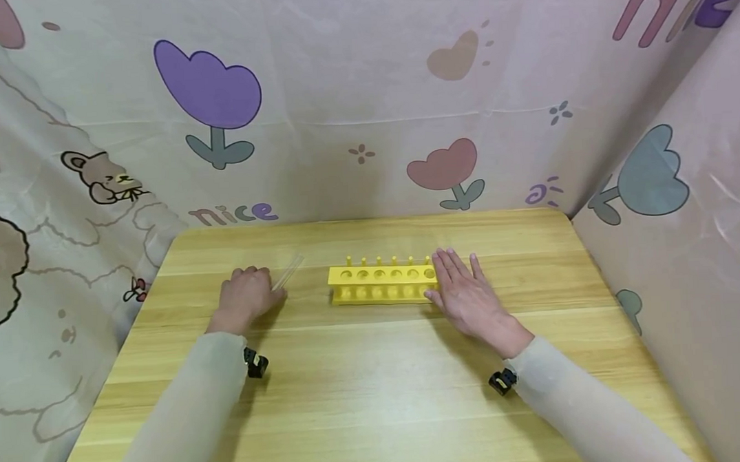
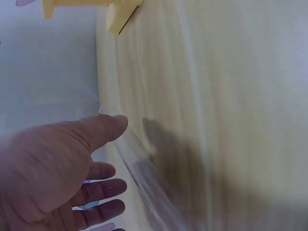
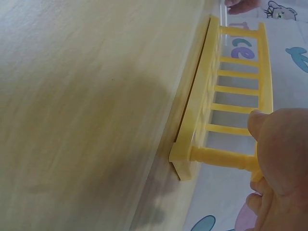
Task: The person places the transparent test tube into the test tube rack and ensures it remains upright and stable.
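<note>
A yellow test tube rack (image 1: 383, 275) stands on the wooden table, with a row of round holes and a row of short pegs behind them. My right hand (image 1: 466, 296) rests against its right end, fingers straight. In the right wrist view the thumb (image 3: 257, 122) touches the rack's (image 3: 192, 159) upper plate. Left of the rack, my left hand (image 1: 246, 297) is low over the table beside a clear test tube (image 1: 288, 272). In the left wrist view this hand (image 2: 53, 168) has thumb and fingers apart, and the thumb overlaps the see-through tube (image 2: 144, 173).
The table (image 1: 364, 383) has pale wood grain. A printed cloth (image 1: 339, 87) with flowers hangs behind its far edge and along both sides. A small black camera (image 1: 256, 363) sits at the left wrist, another black camera (image 1: 503, 381) at the right.
</note>
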`<state>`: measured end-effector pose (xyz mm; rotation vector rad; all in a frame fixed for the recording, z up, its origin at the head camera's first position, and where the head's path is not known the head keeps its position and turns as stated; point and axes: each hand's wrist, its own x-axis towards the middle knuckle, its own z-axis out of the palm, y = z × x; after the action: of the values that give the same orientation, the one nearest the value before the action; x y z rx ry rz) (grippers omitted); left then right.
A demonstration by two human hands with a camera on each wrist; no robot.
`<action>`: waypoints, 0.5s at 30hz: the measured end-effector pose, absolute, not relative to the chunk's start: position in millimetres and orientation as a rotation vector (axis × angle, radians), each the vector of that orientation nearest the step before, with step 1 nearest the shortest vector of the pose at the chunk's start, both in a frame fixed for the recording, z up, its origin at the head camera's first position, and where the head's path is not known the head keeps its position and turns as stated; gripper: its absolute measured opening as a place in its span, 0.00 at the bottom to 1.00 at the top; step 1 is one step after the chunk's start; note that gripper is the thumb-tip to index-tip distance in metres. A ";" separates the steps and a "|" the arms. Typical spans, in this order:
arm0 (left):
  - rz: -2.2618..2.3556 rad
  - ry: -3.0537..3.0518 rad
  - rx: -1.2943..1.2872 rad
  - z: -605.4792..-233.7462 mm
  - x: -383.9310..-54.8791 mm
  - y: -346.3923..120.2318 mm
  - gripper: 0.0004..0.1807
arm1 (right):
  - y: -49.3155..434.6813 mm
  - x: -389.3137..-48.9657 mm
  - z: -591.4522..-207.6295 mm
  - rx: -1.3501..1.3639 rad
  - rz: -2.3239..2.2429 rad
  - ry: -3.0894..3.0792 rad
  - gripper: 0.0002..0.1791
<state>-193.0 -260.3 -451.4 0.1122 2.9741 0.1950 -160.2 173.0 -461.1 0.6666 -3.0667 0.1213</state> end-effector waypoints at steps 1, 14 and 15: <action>0.193 2.967 0.101 -450.3 -195.2 -259.9 0.23 | 173.0 -160.4 -461.3 0.664 0.117 -3.068 0.43; 0.143 2.808 -0.022 -443.1 -209.6 -254.0 0.18 | 171.6 -160.5 -462.5 0.653 0.125 -3.071 0.44; 0.143 2.799 -0.028 -443.3 -210.3 -253.9 0.17 | 171.7 -160.5 -462.7 0.654 0.123 -3.069 0.44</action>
<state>-210.3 -253.9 -443.3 -0.0278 2.7994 0.1429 -160.5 171.7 -462.7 0.6538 -3.0688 0.1228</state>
